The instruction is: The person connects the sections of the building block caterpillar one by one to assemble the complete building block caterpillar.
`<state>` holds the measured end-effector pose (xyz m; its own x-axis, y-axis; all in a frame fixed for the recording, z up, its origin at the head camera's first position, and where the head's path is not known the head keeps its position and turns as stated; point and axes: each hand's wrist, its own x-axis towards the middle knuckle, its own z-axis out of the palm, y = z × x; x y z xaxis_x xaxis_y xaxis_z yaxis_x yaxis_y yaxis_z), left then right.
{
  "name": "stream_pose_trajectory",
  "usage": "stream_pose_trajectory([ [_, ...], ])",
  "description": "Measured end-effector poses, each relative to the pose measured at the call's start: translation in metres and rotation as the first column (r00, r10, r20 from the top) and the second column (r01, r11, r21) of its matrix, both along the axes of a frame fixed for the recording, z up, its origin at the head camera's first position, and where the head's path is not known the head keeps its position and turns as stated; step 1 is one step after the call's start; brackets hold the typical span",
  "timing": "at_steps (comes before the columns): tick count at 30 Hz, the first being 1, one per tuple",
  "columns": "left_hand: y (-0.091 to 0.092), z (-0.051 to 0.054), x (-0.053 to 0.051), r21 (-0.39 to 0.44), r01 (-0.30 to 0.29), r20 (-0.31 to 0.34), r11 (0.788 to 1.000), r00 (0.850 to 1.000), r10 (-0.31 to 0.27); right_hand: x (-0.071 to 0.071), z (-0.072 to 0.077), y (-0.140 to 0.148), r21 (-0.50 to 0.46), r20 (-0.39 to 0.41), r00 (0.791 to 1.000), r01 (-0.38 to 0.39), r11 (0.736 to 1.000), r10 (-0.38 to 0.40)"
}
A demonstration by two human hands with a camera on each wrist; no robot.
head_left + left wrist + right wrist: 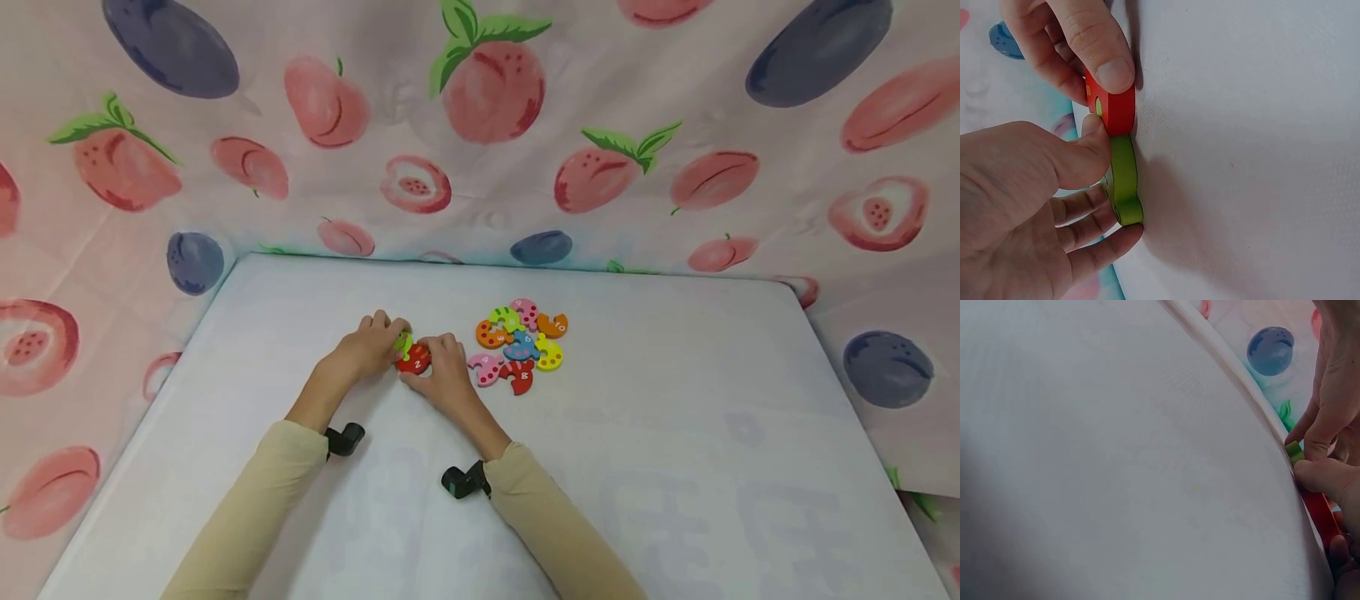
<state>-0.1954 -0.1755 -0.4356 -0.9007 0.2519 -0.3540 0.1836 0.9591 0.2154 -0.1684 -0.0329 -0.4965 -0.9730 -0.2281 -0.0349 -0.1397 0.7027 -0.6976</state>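
Two puzzle pieces lie against each other on the table between the hands. One is a green head-shaped piece (pixel 403 341), the other a red piece (pixel 415 360) marked with a 2. My left hand (pixel 371 348) pinches the green piece, its thumb near the seam in the left wrist view. Thumb and finger of my right hand (pixel 448 382) grip the red piece. Seen from the side, the green piece (pixel 1124 178) and the red piece (pixel 1120 112) touch end to end. In the right wrist view the fingers partly hide both.
Right of the hands lies a cluster of numbered puzzle pieces, among them a blue piece (pixel 520 346), a red piece marked 8 (pixel 519 375), a yellow piece (pixel 550 353) and an orange piece marked 10 (pixel 553 326). A white cloth covers the table (pixel 675 417); a fruit-print curtain (pixel 495 192) hangs behind.
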Motion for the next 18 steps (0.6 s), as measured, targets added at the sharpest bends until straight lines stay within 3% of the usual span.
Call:
stream_pose_trajectory([
  [5, 0.001, -0.001, 0.001, 0.001, 0.004, -0.012, 1.0, 1.0, -0.004, 0.004, 0.0, 0.007, -0.021, 0.011, 0.999, -0.038, 0.999, 0.039],
  [10, 0.002, -0.001, 0.003, -0.006, 0.008, -0.015, 1.0, 1.0, -0.008, 0.015, 0.001, 0.027, -0.149, 0.106, 0.985, -0.123, 0.981, 0.139],
  [14, 0.003, -0.001, 0.003, -0.009, -0.005, -0.023, 1.0, 1.0, 0.004, 0.019, 0.002, 0.044, -0.249, 0.182, 0.968, -0.127, 0.96, 0.175],
  [18, 0.004, -0.002, 0.005, -0.042, 0.009, -0.058, 0.999, 0.998, -0.012, 0.018, 0.003, 0.057, -0.264, 0.185, 0.969, -0.114, 0.958, 0.166],
])
